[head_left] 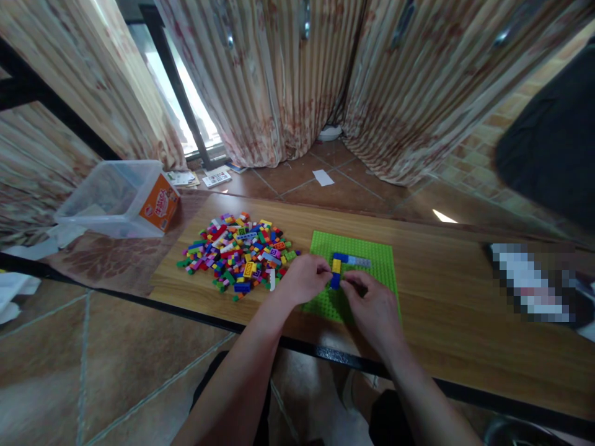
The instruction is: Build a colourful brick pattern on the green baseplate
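A green studded baseplate (pixel 367 243) lies on the wooden table, with a row of bricks on it. The row holds a blue brick (pixel 341 257), a pale grey-blue brick (pixel 359 261) to its right, a yellow brick (pixel 336 266) below, and a second blue brick (pixel 335 280) at the near end. My left hand (pixel 304 280) is at the left side of the yellow and lower blue bricks, fingers pinched together. My right hand (pixel 374 305) is close on the right of the lower blue brick, thumb and fingers curled in. Whatever sits between either hand's fingertips is too small to make out.
A heap of mixed coloured bricks (pixel 237 254) spreads over the left of the table (pixel 446 297). Beyond it stands a clear plastic bin (pixel 111 195) with an orange label. A blurred-out object (pixel 530 282) lies at the right. Curtains (pixel 279 80) hang behind.
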Demonstrator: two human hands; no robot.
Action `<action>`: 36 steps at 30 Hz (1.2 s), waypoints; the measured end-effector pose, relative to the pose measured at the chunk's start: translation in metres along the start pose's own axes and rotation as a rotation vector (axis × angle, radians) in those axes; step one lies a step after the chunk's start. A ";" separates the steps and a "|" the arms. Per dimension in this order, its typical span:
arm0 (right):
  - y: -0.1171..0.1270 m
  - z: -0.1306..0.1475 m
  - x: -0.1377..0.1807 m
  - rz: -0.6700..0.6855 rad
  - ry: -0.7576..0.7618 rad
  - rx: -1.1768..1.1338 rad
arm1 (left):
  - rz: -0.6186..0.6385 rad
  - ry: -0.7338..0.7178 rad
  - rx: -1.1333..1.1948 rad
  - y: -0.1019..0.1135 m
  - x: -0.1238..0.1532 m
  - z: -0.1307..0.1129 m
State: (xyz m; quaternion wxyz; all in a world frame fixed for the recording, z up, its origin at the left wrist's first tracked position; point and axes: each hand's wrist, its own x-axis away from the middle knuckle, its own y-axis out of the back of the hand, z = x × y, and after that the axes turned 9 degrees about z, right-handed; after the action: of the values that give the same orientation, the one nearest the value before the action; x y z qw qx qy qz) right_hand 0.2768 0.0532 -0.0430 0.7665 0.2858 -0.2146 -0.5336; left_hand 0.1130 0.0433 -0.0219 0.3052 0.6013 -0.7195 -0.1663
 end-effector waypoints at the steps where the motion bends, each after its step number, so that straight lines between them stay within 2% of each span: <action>1: 0.000 0.000 0.000 -0.001 0.003 0.005 | -0.008 0.002 -0.010 0.000 0.000 0.000; 7: -0.001 0.000 -0.002 -0.016 0.074 0.110 | -0.038 0.005 -0.033 -0.003 -0.002 0.000; 21: -0.002 0.001 -0.005 -0.017 0.068 0.120 | -0.116 0.084 -0.014 -0.009 -0.004 -0.005; 36: 0.001 0.005 -0.012 0.037 -0.051 0.087 | -0.146 0.133 0.029 -0.013 -0.009 -0.003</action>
State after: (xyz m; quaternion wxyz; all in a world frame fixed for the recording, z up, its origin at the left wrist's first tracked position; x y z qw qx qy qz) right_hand 0.2702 0.0637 -0.0384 0.7574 0.3010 -0.2625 -0.5165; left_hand 0.1261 0.0497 -0.0295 0.3306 0.6660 -0.6544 -0.1375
